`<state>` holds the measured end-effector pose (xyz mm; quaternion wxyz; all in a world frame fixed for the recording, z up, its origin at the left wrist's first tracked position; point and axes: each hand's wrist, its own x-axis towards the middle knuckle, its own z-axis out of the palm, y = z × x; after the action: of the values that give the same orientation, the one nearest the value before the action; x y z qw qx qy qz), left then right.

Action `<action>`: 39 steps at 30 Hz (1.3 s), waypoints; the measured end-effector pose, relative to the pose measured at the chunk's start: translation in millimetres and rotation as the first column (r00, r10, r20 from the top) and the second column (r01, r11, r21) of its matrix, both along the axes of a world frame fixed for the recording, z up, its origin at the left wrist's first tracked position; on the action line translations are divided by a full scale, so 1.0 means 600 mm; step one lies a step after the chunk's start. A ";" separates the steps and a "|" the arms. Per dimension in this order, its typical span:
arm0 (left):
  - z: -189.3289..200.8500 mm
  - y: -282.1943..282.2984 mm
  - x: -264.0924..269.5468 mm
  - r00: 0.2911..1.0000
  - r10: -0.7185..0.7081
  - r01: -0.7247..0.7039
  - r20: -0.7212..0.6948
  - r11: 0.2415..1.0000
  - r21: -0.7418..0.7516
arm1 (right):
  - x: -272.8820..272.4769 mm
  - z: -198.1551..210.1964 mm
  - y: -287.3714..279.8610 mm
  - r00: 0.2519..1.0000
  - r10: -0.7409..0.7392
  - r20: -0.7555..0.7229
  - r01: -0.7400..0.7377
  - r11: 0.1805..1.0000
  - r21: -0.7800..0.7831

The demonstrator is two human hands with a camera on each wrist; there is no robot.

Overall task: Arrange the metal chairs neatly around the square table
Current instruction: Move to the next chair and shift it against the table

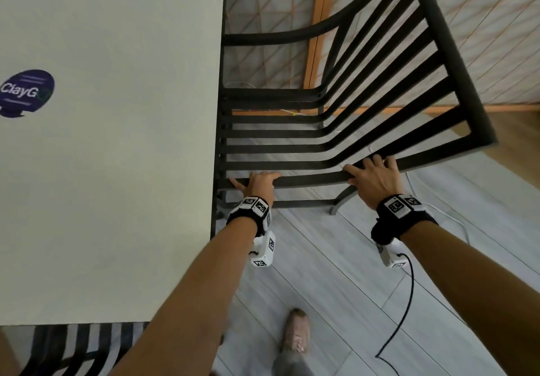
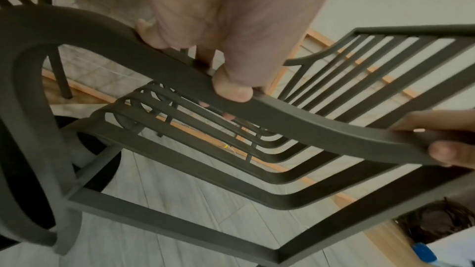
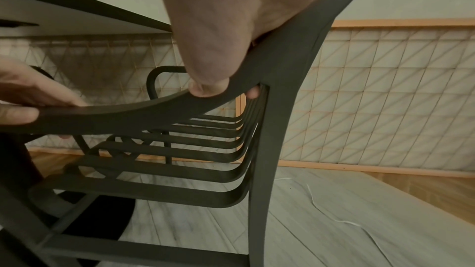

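Table (image 1: pixel 111 171) fills the left of the head view, a pale square top with a dark edge and a purple oval sticker (image 1: pixel 27 93) near its left side. Grey plank floor (image 1: pixel 336 288) spreads below and to the right, meeting a strip of wooden flooring and a lattice-patterned wall panel (image 1: pixel 482 54) with an orange frame behind.

Pushed against the table's right edge stands the black metal chair (image 1: pixel 292 133), its slatted seat facing the table and partly tucked beneath the top, its slatted back rising toward the right. A second slatted chair (image 1: pixel 81 346) shows under the table's near edge at the bottom left.

Both hands are on the near armrest (image 2: pixel 295 121) of the black chair. The left hand (image 1: pixel 261 184) grips it close to the table, fingers wrapped under the bar and thumb pressed on top, as the left wrist view shows. The right hand (image 1: pixel 372 175) grips the same armrest where it joins the back frame, thumb on the near face and fingers curled behind.

A shoe (image 1: pixel 296 332) stands on the floor below the arms. A black cable (image 1: pixel 406 302) hangs from the right wrist, and a thin white cord (image 3: pixel 342 218) lies on the floor beside the chair.
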<state>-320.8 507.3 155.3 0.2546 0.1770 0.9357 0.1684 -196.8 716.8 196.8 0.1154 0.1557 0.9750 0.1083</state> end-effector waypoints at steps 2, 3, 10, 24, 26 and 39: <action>-0.004 -0.005 -0.017 1.000 0.016 -0.016 0.009 1.000 0.010 | -0.014 -0.005 -0.003 1.000 -0.004 -0.008 0.004 1.000 0.000; -0.006 -0.007 -0.024 1.000 0.019 -0.019 0.004 1.000 0.006 | -0.021 -0.008 -0.007 1.000 -0.004 -0.006 0.004 1.000 0.000; 0.005 -0.014 -0.025 1.000 0.020 -0.021 -0.015 0.999 -0.036 | -0.023 -0.016 -0.020 1.000 -0.003 -0.016 0.003 1.000 -0.009; 0.057 -0.009 0.027 0.997 -0.031 0.040 0.066 0.991 -0.131 | -0.010 0.015 -0.059 0.998 -0.068 -0.003 0.067 0.997 -0.045; 0.085 -0.019 0.067 0.984 -0.029 0.045 0.177 0.995 -0.085 | -0.003 0.034 -0.089 0.998 -0.066 -0.011 0.065 0.995 -0.070; 0.406 -0.410 0.177 0.875 -0.308 0.177 0.374 0.922 0.344 | 0.161 0.295 -0.468 0.964 -0.080 -0.254 -0.060 0.865 -0.499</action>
<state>-214.4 261.2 399.2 0.4397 0.2901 0.7920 0.3086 -100.3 435.8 373.8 0.0204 0.1385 0.9752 -0.1716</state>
